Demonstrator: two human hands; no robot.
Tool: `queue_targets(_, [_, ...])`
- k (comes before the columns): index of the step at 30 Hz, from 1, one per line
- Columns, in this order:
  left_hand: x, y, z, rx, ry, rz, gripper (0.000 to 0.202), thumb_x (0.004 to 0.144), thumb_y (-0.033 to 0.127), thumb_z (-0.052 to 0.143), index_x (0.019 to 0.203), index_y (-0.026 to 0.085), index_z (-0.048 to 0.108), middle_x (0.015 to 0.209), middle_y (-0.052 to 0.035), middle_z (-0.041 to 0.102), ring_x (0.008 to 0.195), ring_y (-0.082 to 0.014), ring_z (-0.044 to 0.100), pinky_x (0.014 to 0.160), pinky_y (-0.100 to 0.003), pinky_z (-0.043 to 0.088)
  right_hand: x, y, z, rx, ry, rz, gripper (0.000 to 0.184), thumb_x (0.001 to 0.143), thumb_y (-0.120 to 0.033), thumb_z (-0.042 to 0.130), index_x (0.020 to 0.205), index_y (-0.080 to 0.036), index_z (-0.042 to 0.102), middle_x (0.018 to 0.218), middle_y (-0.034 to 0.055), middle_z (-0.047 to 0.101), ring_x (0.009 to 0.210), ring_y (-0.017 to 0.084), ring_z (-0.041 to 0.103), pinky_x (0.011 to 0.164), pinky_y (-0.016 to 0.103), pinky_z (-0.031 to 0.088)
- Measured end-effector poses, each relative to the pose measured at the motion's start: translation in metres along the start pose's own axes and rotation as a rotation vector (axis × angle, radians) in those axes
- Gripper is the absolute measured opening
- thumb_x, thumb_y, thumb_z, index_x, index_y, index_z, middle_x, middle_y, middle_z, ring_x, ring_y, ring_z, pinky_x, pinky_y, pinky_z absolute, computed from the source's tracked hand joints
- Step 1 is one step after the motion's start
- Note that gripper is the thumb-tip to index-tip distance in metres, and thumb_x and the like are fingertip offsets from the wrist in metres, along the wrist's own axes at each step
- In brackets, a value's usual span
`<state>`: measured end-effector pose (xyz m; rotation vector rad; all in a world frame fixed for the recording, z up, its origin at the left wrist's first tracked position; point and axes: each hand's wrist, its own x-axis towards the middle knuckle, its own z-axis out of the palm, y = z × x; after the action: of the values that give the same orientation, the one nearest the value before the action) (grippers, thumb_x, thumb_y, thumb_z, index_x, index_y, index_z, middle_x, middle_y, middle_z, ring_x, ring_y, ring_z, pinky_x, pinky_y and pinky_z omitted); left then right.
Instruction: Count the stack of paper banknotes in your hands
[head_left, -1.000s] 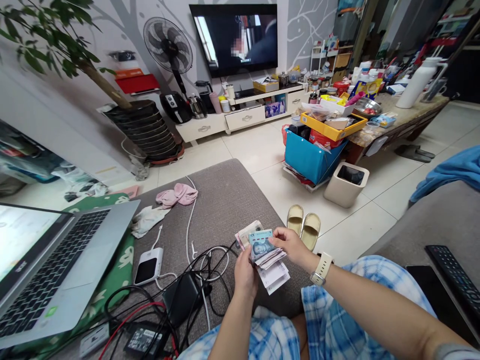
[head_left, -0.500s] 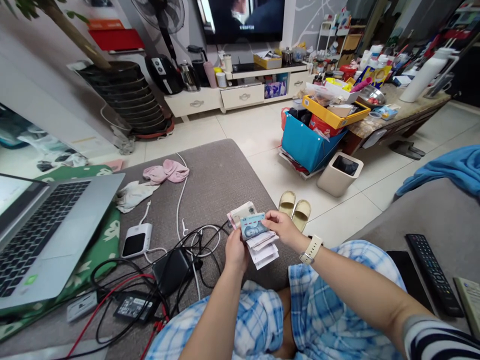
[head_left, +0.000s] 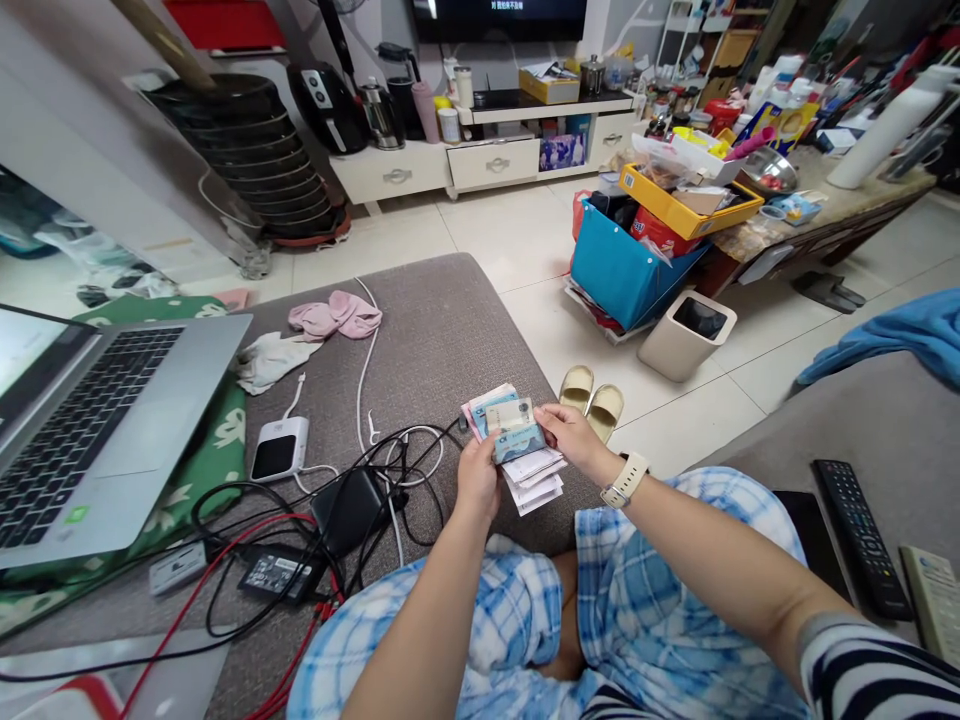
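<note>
Grey sofa [head_left: 450, 320] beneath me; my left hand [head_left: 478, 478] grips banknotes [head_left: 510, 425], my right hand [head_left: 574, 437] pinches their edge, and what look like receipts [head_left: 534, 480] hang underneath.

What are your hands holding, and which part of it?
The left hand holds a stack of banknotes at its lower left corner. The right hand pinches the stack's right edge. Paper slips stick out below.
</note>
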<state>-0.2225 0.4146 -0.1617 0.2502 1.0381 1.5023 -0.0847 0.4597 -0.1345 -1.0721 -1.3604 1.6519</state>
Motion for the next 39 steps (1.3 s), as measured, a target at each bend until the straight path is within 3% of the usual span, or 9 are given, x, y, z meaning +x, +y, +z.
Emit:
queue_targets(4, [-0.003,0.002,0.000,0.017,0.002,-0.027,0.039,0.059,0.021,0.075,0.096,0.012,0.067,0.093,-0.0102,0.073,0.088,-0.0260,0.069,0.084,-0.039,0.051,0.003,0.002,-0.003,0.023,0.032,0.012,0.049,0.082,-0.064,0.048,0.062,-0.019,0.050,0.050,-0.0031,0.046,0.048,0.011,0.039,0.048,0.026,0.030])
queue_targets(9, [-0.004,0.001,-0.002,0.023,-0.031,-0.018,0.044,0.056,0.021,0.078,0.097,0.011,0.067,0.090,-0.0102,0.073,0.089,-0.0261,0.068,0.085,-0.038,0.050,0.007,0.012,-0.007,0.029,0.120,0.044,0.040,0.064,-0.047,0.075,0.079,-0.020,0.050,0.056,-0.0071,0.050,0.049,0.010,0.043,0.048,0.023,0.031])
queue_targets(14, [-0.010,-0.003,-0.008,0.102,-0.003,0.000,0.042,0.055,0.022,0.077,0.094,0.011,0.067,0.085,-0.0088,0.073,0.085,-0.0249,0.069,0.083,-0.037,0.050,0.009,0.027,-0.011,-0.087,0.028,0.034,0.030,0.068,-0.041,0.069,0.065,-0.019,0.049,0.056,-0.0047,0.053,0.050,0.010,0.044,0.050,0.023,0.033])
queue_targets(19, [-0.016,-0.011,-0.020,0.169,0.017,0.055,0.040,0.055,0.022,0.077,0.093,0.012,0.067,0.084,-0.0071,0.073,0.082,-0.0233,0.069,0.082,-0.036,0.050,0.004,0.039,-0.009,-0.128,0.021,0.030,0.024,0.071,-0.036,0.067,0.064,-0.018,0.052,0.055,-0.0047,0.054,0.048,0.009,0.043,0.049,0.023,0.033])
queue_targets(28, [-0.006,-0.025,-0.037,0.141,0.079,0.034,0.029,0.068,0.032,0.070,0.088,0.011,0.068,0.082,-0.0071,0.074,0.082,-0.0224,0.069,0.084,-0.037,0.050,-0.001,0.051,-0.005,-0.090,0.013,0.031,0.026,0.071,-0.038,0.066,0.064,-0.019,0.050,0.054,-0.0051,0.052,0.048,0.010,0.042,0.049,0.023,0.031])
queue_targets(39, [0.001,-0.024,-0.033,0.057,0.123,0.007,0.018,0.080,0.023,0.058,0.089,0.011,0.069,0.082,-0.0074,0.074,0.076,-0.0197,0.070,0.081,-0.035,0.053,-0.003,0.039,-0.001,0.012,-0.051,0.049,0.031,0.071,-0.046,0.066,0.067,-0.018,0.053,0.054,-0.0068,0.044,0.047,0.008,0.034,0.046,0.022,0.028])
